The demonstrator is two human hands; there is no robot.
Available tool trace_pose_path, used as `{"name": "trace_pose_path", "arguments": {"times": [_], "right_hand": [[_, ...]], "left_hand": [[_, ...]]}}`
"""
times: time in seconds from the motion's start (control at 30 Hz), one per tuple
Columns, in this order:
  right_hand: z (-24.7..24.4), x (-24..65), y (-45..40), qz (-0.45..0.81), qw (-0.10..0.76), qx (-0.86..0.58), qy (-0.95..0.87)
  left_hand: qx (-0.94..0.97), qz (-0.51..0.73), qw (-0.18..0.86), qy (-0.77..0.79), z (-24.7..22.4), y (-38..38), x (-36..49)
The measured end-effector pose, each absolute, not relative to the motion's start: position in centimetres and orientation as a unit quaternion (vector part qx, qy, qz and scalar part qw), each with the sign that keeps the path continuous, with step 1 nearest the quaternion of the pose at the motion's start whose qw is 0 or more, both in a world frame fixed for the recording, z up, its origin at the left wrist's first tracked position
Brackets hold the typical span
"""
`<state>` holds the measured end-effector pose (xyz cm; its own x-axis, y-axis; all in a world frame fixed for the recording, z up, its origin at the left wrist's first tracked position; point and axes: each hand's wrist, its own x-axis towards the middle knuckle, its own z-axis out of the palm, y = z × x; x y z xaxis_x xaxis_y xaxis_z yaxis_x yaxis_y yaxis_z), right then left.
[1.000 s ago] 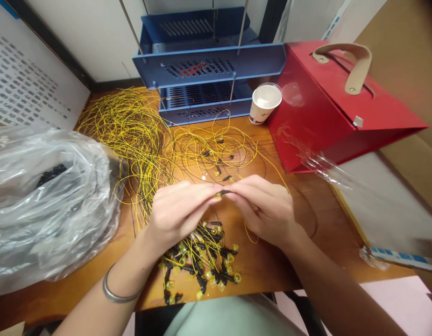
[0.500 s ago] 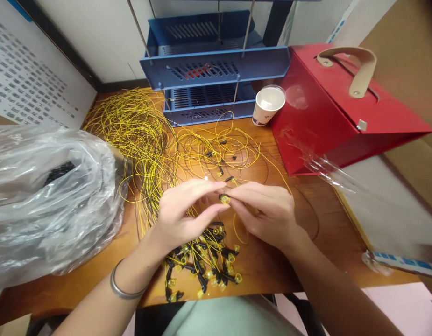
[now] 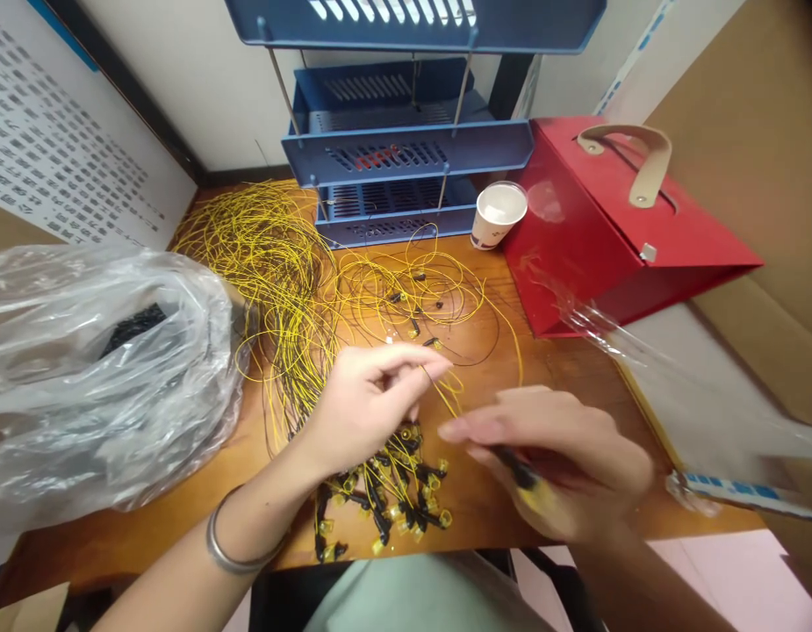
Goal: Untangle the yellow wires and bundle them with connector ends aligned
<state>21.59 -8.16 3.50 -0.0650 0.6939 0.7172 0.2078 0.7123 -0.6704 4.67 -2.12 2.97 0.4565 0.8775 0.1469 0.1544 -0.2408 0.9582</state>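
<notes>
Two hands over the near middle of the table (image 3: pixel 564 362): left hand (image 3: pixel 372 399) closed, fingertips pinching wire (image 3: pixel 447 399); right hand (image 3: pixel 550 456) blurred, curled, seemingly gripping a black-and-yellow connector (image 3: pixel 525 477), exact hold unclear. Wire runs from the left fingertips toward the right ones. Looks partway along: one connector in hand, many in the near pile (image 3: pixel 381 527) just below the left hand, a few loose connectors (image 3: pixel 414 327) farther off among wire loops, outside the pile. Can't tell if piled ones are finished; loose ones probably left to do. Far left, tangled yellow-and-black bundle (image 3: pixel 261 237). Left, plastic bag (image 3: pixel 188 439), black item (image 3: pixel 134 327) inside. Far, blue rack (image 3: pixel 406 154), cup (image 3: pixel 490 230); right, red box (image 3: pixel 570 237).
</notes>
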Motion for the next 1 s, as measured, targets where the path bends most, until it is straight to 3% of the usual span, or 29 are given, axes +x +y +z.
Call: {"name": "trace_pose_path", "arguments": {"times": [0.17,0.23,0.4,0.6,0.7,0.87,1.0], "right_hand": [[5.0,23.5,-10.8,0.253,0.675,-0.355,-0.595],[4.8,24.9,-11.8,0.306,0.648,-0.328,-0.615],[3.6,27.2,-13.3,0.299,0.666,-0.321,-0.604],[2.6,26.3,-13.3,0.241,0.768,-0.399,-0.44],[2.0,26.0,-13.6,0.258,0.757,-0.416,-0.433],[2.2,25.0,-14.4,0.228,0.725,-0.453,-0.467],[3.0,23.4,-14.6,0.157,0.7,-0.47,-0.515]], "left_hand": [[0.634,0.444,0.467,0.428,5.1,-0.1,4.4],[0.64,0.465,0.429,0.436,5.9,0.8,4.1],[0.674,0.471,0.369,0.432,8.0,2.0,3.6],[0.612,0.436,0.576,0.323,8.0,0.3,3.8],[0.565,0.429,0.651,0.269,6.8,-2.5,3.9],[0.521,0.258,0.776,0.246,4.0,-8.3,5.5],[0.418,0.249,0.841,0.234,2.7,-9.4,7.8]]}}
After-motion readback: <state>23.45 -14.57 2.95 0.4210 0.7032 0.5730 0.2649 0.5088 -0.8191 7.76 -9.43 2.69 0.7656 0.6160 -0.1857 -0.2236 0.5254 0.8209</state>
